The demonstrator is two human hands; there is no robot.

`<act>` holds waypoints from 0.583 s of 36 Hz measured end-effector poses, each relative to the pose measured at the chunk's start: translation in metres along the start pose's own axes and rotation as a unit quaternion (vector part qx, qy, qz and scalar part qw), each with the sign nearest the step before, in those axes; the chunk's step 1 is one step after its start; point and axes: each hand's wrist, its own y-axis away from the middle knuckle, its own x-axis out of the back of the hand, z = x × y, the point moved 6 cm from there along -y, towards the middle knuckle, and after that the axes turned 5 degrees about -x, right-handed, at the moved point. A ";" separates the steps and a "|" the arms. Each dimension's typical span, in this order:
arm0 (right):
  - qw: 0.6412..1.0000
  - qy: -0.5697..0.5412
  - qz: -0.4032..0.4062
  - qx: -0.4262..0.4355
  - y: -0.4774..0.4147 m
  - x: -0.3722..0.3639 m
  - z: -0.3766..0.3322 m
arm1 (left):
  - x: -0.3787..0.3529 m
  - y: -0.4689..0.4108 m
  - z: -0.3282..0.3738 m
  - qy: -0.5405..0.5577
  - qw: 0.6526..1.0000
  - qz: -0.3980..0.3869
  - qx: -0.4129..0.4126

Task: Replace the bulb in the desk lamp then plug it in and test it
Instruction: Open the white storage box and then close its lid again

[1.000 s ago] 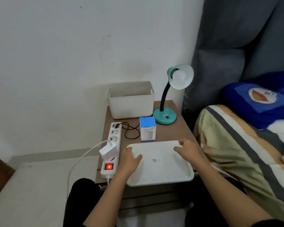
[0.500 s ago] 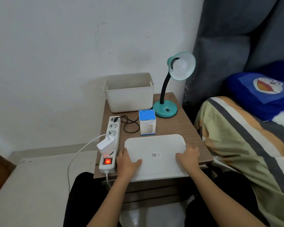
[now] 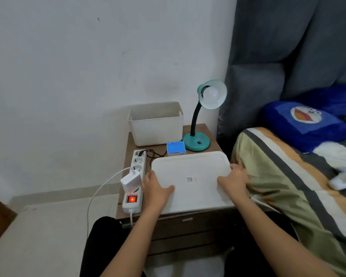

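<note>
A teal desk lamp (image 3: 196,141) stands at the back right of the wooden nightstand (image 3: 131,145), with a white bulb (image 3: 211,94) in its shade. Its black cord runs to a plug (image 3: 141,152) in the far socket of a white power strip (image 3: 138,168), whose red switch (image 3: 131,199) glows. A blue bulb box (image 3: 175,147) sits in front of the lamp. My left hand (image 3: 156,188) and my right hand (image 3: 233,180) grip the two sides of a white tray (image 3: 188,166), held above the nightstand's front half and hiding the box's lower part.
A white plastic bin (image 3: 156,124) stands against the wall behind the box. A white charger (image 3: 130,179) is plugged into the strip. A bed with a striped blanket (image 3: 288,176) and a white remote (image 3: 344,178) lies right of the nightstand. Grey curtain hangs behind.
The tray lay flat on the nightstand half a second ago; both hands have raised it, and it now covers the lower part of the blue box.
</note>
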 end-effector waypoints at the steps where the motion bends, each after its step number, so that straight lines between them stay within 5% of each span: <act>1: 1.000 -0.004 0.005 0.008 0.000 0.004 -0.008 | 0.005 -0.003 0.007 0.003 1.000 0.008 -0.005; 21: 0.989 -0.025 -0.058 0.137 -0.087 -0.051 -0.184 | 0.116 -0.168 0.059 -0.037 0.995 0.084 -0.030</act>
